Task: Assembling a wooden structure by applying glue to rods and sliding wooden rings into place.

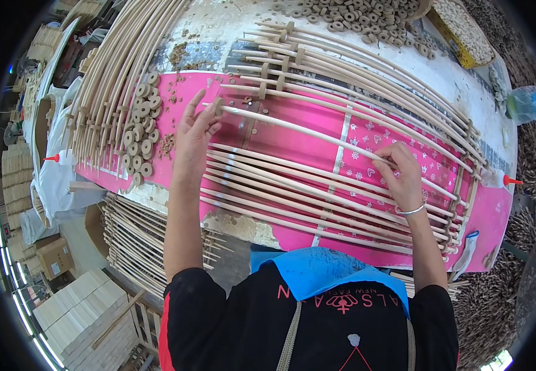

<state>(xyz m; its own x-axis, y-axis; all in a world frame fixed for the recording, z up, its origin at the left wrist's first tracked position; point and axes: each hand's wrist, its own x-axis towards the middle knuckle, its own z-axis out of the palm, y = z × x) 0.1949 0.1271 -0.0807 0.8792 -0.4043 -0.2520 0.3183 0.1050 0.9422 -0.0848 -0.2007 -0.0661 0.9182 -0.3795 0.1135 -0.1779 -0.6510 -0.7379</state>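
Note:
My left hand (195,131) is open, its fingers apart beside a small wooden ring (217,106) on the left end of a pale wooden rod (293,127). The fingertips are very close to the ring; whether they touch it I cannot tell. Farther right, my right hand (400,172) is closed in a pinch on the same rod, which slants down to the right. Below it, several bare-ended rods (268,184) lie side by side on the pink sheet (293,151). Beyond it, more rods carry rings (262,90) near their left ends.
Loose rings (139,136) lie left of my left hand, beside a bundle of rods (110,80). Another heap of rings (367,15) is at the far edge, near a yellow box (463,31) of pale pieces. Red-tipped white bottles stand at left (64,157) and right (497,179).

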